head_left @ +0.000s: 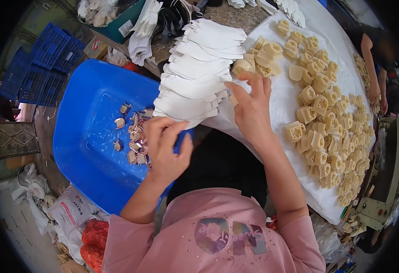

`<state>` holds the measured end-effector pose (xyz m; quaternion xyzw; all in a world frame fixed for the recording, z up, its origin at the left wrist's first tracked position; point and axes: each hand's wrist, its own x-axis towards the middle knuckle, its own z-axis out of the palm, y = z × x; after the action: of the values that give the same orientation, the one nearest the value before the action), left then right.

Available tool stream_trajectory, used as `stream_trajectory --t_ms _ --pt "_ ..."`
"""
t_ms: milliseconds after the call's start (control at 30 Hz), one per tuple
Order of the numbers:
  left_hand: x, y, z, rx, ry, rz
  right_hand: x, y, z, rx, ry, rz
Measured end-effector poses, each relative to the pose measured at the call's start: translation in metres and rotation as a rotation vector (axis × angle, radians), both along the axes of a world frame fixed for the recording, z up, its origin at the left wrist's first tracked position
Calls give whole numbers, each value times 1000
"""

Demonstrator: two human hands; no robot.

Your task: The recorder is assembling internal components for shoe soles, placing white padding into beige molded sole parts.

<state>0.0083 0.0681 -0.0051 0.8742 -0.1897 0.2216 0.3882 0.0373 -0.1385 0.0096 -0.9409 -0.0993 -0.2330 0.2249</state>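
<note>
Overlapping white flat curved pieces (199, 68) fan out in a long stack in front of me. My left hand (165, 145) is at the stack's near end, above the basin's right rim; its fingers are bent and apart, with the index fingertip at the edge of the lowest pieces. My right hand (253, 104) is along the stack's right side, thumb and fingers apart, fingertips close to the white edges. No object shows in either hand. Beyond the right fingers lies a small cluster of beige hollow moulded pieces (264, 57).
A blue basin (83, 168) at left holds several shiny rose-gold pieces (136, 148). Many beige pieces (320, 104) spread over a white woven sheet (276, 102) at right. Blue crates (52, 50) stand far left. Another person's arm (372, 73) reaches in at far right.
</note>
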Motion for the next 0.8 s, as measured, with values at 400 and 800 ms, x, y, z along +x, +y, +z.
stream_trajectory --t_ms 400,800 --pt "32 -52 -12 204 -99 -360 24 4 12 -224 -47 115" --pt "24 -63 -8 262 -62 -305 38 1 12 -181 113 123"
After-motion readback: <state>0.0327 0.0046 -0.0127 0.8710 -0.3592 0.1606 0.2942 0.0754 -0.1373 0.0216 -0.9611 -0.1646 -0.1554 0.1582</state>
